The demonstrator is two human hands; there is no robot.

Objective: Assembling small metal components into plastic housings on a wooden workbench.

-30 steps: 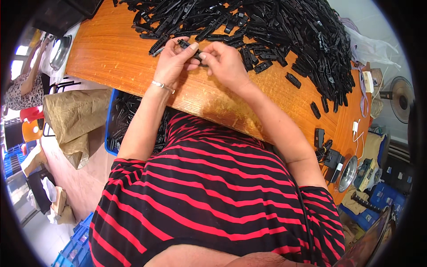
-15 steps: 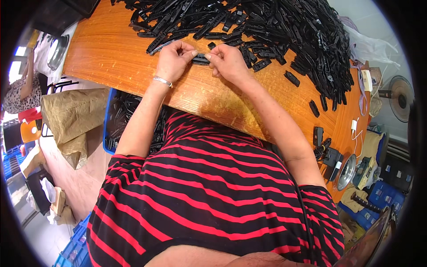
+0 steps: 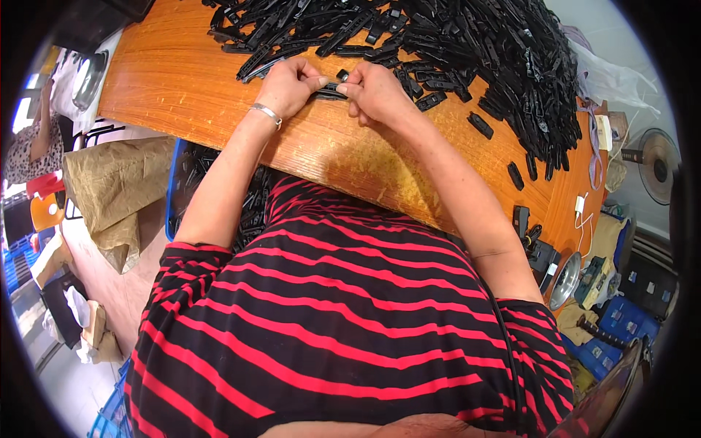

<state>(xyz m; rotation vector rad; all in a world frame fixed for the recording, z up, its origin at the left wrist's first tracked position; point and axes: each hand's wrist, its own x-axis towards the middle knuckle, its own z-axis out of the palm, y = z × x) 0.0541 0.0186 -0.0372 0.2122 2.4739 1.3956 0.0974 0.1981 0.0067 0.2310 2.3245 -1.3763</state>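
One left hand (image 3: 288, 88), one right hand (image 3: 376, 93); one black part (image 3: 329, 93) between

One left hand (image 3: 286, 89) and one right hand (image 3: 376, 93), at least one black piece (image 3: 330, 93) between them, one bracelet (image 3: 268, 112), one wooden surface (image 3: 182, 80), one heap of black parts (image 3: 504, 80) too many to count, one blue bin (image 3: 173, 193), one brown sack (image 3: 109, 179), one fan (image 3: 659, 166).
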